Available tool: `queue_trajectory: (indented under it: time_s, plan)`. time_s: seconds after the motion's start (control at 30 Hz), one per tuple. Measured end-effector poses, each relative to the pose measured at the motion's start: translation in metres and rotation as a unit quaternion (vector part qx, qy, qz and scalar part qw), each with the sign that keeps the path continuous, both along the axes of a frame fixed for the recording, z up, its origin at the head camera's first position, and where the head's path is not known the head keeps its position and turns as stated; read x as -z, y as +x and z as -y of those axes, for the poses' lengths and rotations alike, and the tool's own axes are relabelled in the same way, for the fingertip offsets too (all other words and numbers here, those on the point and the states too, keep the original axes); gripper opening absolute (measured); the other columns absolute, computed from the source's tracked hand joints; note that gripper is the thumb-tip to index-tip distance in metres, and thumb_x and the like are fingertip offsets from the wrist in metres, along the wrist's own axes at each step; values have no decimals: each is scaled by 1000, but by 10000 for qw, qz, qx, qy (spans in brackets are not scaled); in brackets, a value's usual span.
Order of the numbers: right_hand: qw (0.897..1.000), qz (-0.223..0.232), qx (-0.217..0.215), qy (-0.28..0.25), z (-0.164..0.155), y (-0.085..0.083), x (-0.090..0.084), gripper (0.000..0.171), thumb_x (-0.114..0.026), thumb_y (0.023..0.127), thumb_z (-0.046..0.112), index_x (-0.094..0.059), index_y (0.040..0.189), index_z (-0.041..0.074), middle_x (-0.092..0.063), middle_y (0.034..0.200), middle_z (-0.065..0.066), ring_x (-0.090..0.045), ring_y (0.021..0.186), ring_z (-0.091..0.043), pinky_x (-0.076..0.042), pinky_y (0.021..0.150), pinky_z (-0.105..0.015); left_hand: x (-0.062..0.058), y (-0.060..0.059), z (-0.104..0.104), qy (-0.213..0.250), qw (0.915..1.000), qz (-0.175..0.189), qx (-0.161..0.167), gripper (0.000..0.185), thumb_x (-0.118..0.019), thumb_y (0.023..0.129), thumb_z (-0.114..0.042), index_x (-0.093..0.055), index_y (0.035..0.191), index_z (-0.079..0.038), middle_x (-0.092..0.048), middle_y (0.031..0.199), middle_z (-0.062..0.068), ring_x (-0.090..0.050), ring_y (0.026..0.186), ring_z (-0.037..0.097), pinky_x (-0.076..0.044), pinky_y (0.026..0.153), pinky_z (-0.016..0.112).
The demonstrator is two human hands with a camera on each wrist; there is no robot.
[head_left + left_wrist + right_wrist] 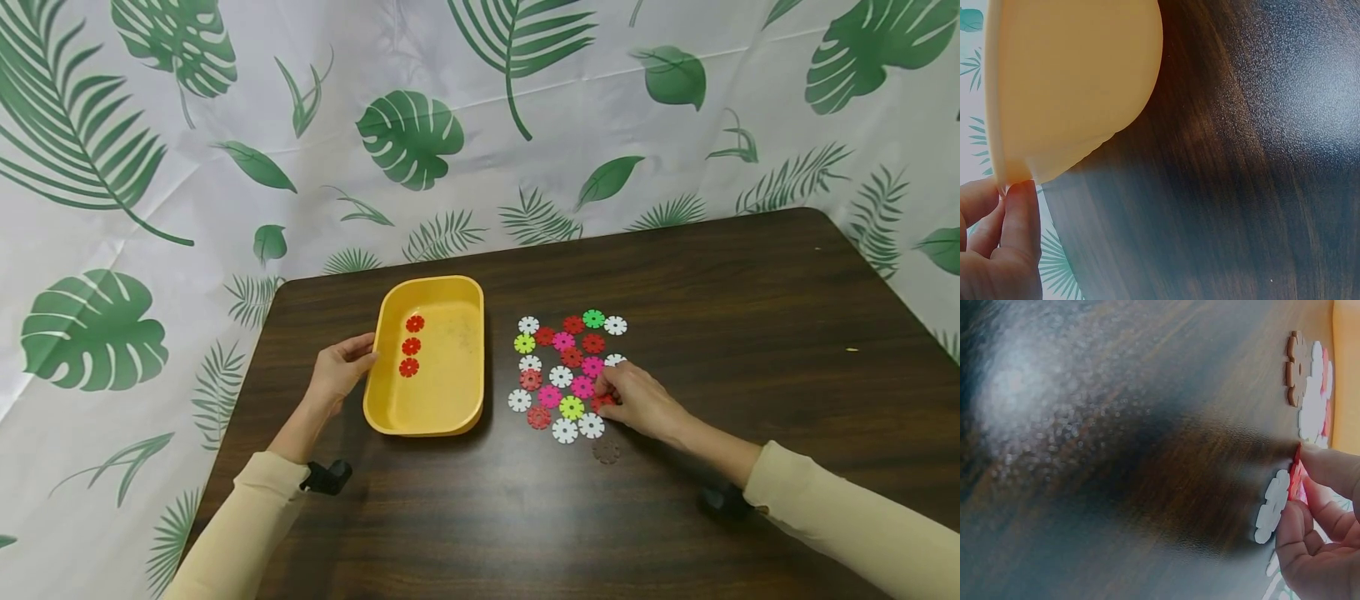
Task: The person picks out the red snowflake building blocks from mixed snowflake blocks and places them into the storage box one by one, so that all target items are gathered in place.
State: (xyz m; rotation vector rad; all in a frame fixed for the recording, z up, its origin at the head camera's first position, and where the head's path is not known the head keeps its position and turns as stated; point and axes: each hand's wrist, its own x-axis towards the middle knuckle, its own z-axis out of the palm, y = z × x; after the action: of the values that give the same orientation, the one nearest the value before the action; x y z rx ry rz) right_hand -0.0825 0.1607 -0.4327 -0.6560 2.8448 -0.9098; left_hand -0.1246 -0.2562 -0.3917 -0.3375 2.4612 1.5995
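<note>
A yellow tray (450, 396) sits on the dark wooden table (750, 333) with three red flower-shaped discs (411, 346) in a column along its left side. My left hand (366, 360) holds the tray's left rim; in the left wrist view its fingertips (1019, 194) pinch the rim of the tray (1072, 81). To the right of the tray lies a cluster of several flat discs (562, 377) in white, red, pink and green. My right hand (606, 397) is at the cluster's right edge and pinches a red disc (1296, 476) tilted up off the table, beside a white disc (1271, 509).
A brown disc (606, 452) lies apart, just in front of the cluster, also seen as the brown disc (1295, 367). A leaf-printed cloth (480, 125) hangs behind and to the left of the table. Bare tabletop stretches to the right and front.
</note>
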Motion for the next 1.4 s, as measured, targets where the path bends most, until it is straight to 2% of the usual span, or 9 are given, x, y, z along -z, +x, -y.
queue_trajectory:
  time_s: [0.2, 0.53, 0.8, 0.93, 1.0, 1.13, 1.4]
  plan:
    - [9999, 26, 87, 46, 1, 0, 0, 23, -80, 70, 4, -63, 86, 2, -57, 79, -5, -51, 75, -17, -45, 60, -27, 0, 0, 0, -15, 10000, 13, 8, 44, -54, 94, -5, -46, 137, 2, -52, 128, 24, -56, 108, 23, -50, 90, 25]
    - [9999, 69, 144, 7, 1, 0, 0, 25, -81, 70, 6, -60, 83, 5, -55, 77, -3, -49, 73, -15, -41, 58, -26, 0, 2, 0, 29, 10000, 18, -40, 44, -54, 94, -4, -46, 137, 2, -52, 127, 24, -56, 108, 24, -50, 90, 26]
    - [9978, 220, 353, -512, -4, -1, 5, 18, -75, 74, -3, -63, 84, 5, -59, 77, -2, -54, 71, -13, -49, 61, -24, 0, 2, 0, 54, 10000, -33, 28, 44, -54, 94, -4, -46, 136, 3, -52, 128, 25, -56, 111, 28, -49, 91, 27]
    - [9936, 596, 486, -827, -8, -3, 3, 12, -71, 78, -3, -66, 88, 2, -62, 78, -4, -54, 71, -14, -49, 60, -22, 1, 3, 0, 49, 10000, 5, -1, 44, -54, 94, -4, -46, 137, 2, -51, 128, 25, -55, 113, 29, -48, 92, 28]
    - [9886, 939, 578, -1024, -11, -4, 1, 12, -70, 80, -1, -67, 92, 0, -63, 79, -5, -55, 71, -15, -50, 59, -21, 1, 3, 0, 48, 10000, 7, 5, 44, -54, 94, -4, -46, 137, 2, -51, 129, 25, -55, 113, 30, -48, 92, 29]
    - [9716, 1662, 751, -1509, -13, -7, -3, 17, -68, 84, 1, -65, 99, -4, -62, 81, -9, -55, 70, -17, -52, 58, -22, 1, 2, 0, 76, 10000, -17, 8, 44, -54, 94, -4, -46, 137, 2, -51, 129, 25, -54, 114, 30, -48, 93, 29]
    - [9226, 2747, 1078, -2484, -4, -12, -17, 27, -67, 86, 7, -57, 106, -9, -62, 84, -10, -61, 74, -13, -58, 69, -29, 1, 1, 0, -3, 10000, -17, -24, 43, -55, 94, -4, -47, 136, 2, -53, 128, 23, -56, 109, 25, -49, 91, 28]
